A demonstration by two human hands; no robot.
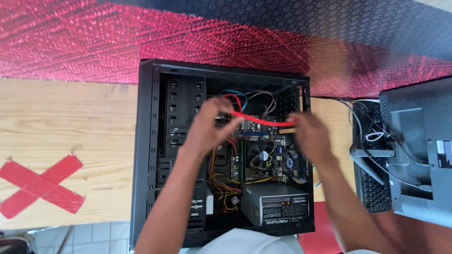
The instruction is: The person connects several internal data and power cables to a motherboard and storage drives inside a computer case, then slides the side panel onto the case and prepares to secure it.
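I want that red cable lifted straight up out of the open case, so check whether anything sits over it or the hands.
Nothing visible does. The red cable is stretched between the left hand and the right hand, above the motherboard. The computer case is open on top. Its far end runs into other wires at the back; any tangle there is unclear.

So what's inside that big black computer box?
Inside the computer box: a round fan, yellow wires, a grey power box. Both hands cover parts under the red cable.

Low in the frame's middle I see a pale rectangular label (285,205) with dark print and small red marks on the grey power supply (275,207). At the right edge, a white sticker (444,153) sits on the dark monitor back (419,141).
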